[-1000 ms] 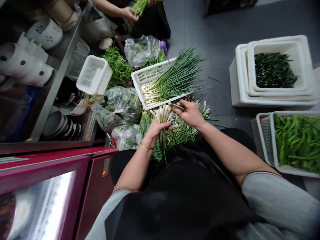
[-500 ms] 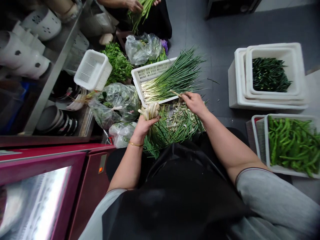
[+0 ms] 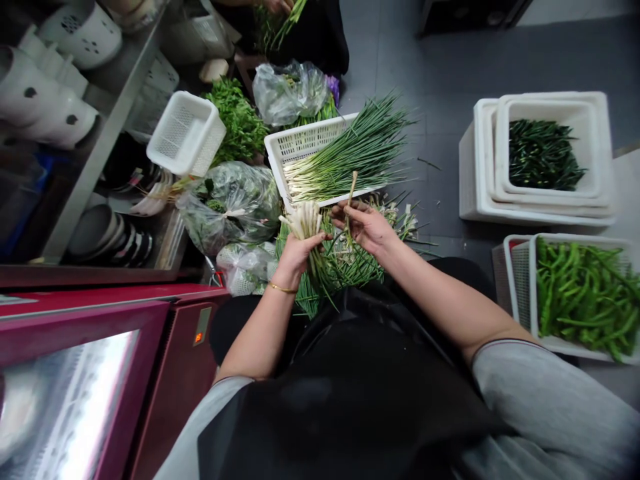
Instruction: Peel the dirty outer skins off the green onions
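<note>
A bunch of scallions [image 3: 306,220] is clasped in my left hand [image 3: 296,253], white ends up, green leaves hanging below. Pinched in the fingers of my right hand [image 3: 369,228] is a single scallion [image 3: 353,187] with a brownish stem, held upright just right of the bunch. Under both hands lies a pile of loose scallions [image 3: 335,267] with peelings among them. Right behind the hands, a white basket [image 3: 309,141] holds cleaned scallions [image 3: 350,150], their white ends to the left and their green tips over the right rim.
Bagged greens [image 3: 233,207] and leafy herbs [image 3: 235,120] lie left, beside a small white basket [image 3: 187,133]. Stacked white tubs [image 3: 477,160] and a basket of green peppers [image 3: 585,293] stand right. A shelf [image 3: 100,147] and red cabinet [image 3: 185,373] border the left. Another person's hand [image 3: 277,7] holds greens.
My right hand has moved left toward the bunch, and its scallion has turned from slanting to upright. My left hand has shifted slightly right, with the bunch tilted more upright.
</note>
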The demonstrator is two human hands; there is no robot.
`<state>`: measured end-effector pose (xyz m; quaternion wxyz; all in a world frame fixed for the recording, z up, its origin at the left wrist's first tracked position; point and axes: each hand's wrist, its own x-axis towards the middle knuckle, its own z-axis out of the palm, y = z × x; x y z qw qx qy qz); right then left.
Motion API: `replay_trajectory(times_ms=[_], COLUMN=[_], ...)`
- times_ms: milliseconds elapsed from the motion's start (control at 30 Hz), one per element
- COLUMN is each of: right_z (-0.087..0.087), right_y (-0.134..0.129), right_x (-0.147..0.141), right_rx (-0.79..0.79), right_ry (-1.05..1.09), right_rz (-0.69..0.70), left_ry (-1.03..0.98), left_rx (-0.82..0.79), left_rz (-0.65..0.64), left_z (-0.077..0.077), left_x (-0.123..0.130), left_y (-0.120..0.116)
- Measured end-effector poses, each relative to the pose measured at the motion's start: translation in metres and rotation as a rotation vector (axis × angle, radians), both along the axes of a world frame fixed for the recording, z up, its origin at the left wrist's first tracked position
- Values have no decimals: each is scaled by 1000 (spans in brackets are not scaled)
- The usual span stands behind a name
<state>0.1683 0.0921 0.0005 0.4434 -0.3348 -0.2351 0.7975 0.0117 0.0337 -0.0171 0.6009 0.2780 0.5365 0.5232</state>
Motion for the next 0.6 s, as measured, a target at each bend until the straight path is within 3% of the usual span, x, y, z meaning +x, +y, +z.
replay_trajectory(times_ms=[167,367,600], right_z=[-9,-8,-5], right_y=[-9,6,-7], right_x=[-10,9,-1], right_rx=[-30,206,206], right_ry=[-85,-495,-426], right_rz=[-76,-48,74], left_ry=[-10,-44,31], left_rx=[23,-13,94], left_rz=[-40,35,-39], left_z=[-5,0,-2], left_x=[19,5,8], left_y=[3,4,1])
